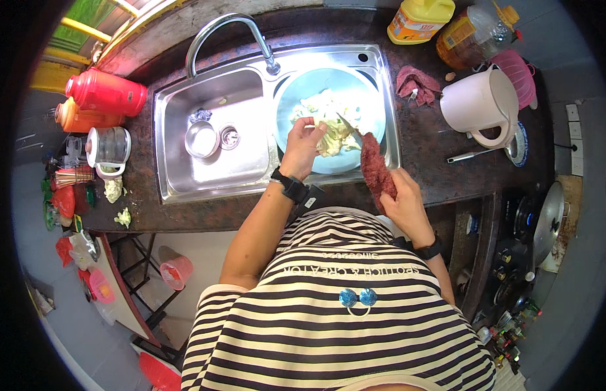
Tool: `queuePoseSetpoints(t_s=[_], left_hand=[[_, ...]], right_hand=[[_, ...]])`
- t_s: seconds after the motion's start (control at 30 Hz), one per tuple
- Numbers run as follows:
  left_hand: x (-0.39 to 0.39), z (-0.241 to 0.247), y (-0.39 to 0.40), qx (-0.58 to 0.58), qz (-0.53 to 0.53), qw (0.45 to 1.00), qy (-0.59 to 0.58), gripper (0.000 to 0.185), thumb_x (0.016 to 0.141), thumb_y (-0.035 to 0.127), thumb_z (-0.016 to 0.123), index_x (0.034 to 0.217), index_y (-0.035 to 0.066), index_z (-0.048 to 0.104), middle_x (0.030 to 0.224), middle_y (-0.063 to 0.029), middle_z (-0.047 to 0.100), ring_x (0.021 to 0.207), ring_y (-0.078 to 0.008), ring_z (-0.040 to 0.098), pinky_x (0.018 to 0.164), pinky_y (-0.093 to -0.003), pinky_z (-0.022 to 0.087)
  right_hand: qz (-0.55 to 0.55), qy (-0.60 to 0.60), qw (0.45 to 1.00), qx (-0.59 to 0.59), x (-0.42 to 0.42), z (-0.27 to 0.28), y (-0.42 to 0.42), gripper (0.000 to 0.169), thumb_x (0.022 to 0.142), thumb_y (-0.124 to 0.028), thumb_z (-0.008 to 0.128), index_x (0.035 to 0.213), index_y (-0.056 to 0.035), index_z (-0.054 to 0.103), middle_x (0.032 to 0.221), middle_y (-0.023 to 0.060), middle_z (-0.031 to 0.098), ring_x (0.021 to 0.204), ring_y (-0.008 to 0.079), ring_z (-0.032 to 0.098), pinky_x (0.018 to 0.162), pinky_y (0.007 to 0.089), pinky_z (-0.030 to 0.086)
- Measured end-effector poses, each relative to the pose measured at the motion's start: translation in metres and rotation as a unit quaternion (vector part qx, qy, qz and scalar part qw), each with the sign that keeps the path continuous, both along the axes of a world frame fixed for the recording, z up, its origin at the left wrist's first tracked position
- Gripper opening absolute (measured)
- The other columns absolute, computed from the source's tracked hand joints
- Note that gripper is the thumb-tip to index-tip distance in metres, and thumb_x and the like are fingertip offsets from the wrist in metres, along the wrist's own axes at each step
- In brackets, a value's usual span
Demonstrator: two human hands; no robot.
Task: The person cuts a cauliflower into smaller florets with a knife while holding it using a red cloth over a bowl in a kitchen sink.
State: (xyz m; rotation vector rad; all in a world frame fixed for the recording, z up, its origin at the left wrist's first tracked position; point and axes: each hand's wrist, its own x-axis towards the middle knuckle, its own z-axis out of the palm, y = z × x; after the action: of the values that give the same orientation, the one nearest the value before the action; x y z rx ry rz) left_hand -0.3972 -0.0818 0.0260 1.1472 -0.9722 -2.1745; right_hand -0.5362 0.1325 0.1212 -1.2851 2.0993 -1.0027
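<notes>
A light blue basin (303, 151) sits in the right bowl of the steel sink, with pale cauliflower pieces (327, 102) in it. Over the basin, my left hand (303, 149) pinches a larger piece of cauliflower (335, 137) between thumb and fingers. My right hand (405, 205), at the basin's near right side, grips a reddish-brown cloth (375, 171). From the cloth's far end a knife blade (348, 123) reaches to the cauliflower; the cloth hides the knife's handle.
The left sink bowl (239, 176) holds a small metal bowl (202, 139) under a curved faucet (224, 19). A white kettle (478, 107), a red cloth (417, 85) and a ladle (471, 155) are on the right. Cauliflower scraps (123, 218) lie near a glass jug (109, 149) on the left.
</notes>
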Motion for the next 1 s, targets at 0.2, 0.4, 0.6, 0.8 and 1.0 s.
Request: queuePoseSetpoints(t_s=[0.2,0.4,0.6,0.8,1.0], left_hand=[[0.002,0.007,0.016,-0.114,0.011,0.993,-0.03,0.026,0.096,0.019,0.075,0.106,0.001,0.06,0.091,-0.0028,0.064,0.078,-0.0094,0.056,0.064,-0.0262,0.047],[0.0,0.013,0.025,-0.171,-0.008,0.984,-0.042,0.025,0.096,0.019,0.074,0.1,-0.001,0.06,0.086,-0.0022,0.063,0.072,-0.0099,0.055,0.061,-0.0271,0.044],[0.002,0.009,0.017,-0.332,-0.039,0.932,-0.14,0.021,0.094,0.014,0.068,0.091,-0.005,0.06,0.074,-0.0062,0.063,0.064,-0.0125,0.055,0.057,-0.0313,0.045],[0.007,0.011,0.01,-0.385,-0.051,0.901,-0.195,0.024,0.09,0.015,0.062,0.084,-0.008,0.059,0.068,-0.017,0.062,0.061,-0.0233,0.058,0.059,-0.0391,0.048],[0.005,-0.007,-0.003,-0.311,-0.027,0.928,-0.201,0.026,0.088,0.018,0.062,0.084,-0.007,0.059,0.073,-0.0264,0.063,0.071,-0.0421,0.064,0.067,-0.0478,0.05]], right_hand=[[0.017,0.015,0.998,0.055,0.023,0.005,0.004,0.02,0.082,0.0,0.061,0.101,0.004,0.057,0.097,0.0243,0.057,0.092,0.0487,0.058,0.08,0.0512,0.048],[-0.003,0.046,0.998,0.053,0.038,0.005,0.005,0.02,0.082,-0.001,0.06,0.101,0.0041,0.056,0.097,0.0251,0.056,0.092,0.0495,0.057,0.08,0.0532,0.047],[0.005,0.023,0.997,0.068,0.04,-0.002,-0.015,0.018,0.083,-0.002,0.06,0.099,0.0042,0.054,0.098,0.0265,0.056,0.094,0.0509,0.057,0.082,0.0538,0.047],[0.02,0.086,0.994,0.071,0.043,-0.029,-0.033,0.018,0.083,-0.002,0.059,0.099,0.0048,0.054,0.101,0.0276,0.057,0.095,0.0514,0.058,0.083,0.0541,0.048],[-0.018,0.128,0.981,0.145,0.017,-0.06,-0.039,0.018,0.082,-0.003,0.059,0.097,0.005,0.056,0.1,0.0284,0.059,0.097,0.05,0.059,0.084,0.0544,0.048]])
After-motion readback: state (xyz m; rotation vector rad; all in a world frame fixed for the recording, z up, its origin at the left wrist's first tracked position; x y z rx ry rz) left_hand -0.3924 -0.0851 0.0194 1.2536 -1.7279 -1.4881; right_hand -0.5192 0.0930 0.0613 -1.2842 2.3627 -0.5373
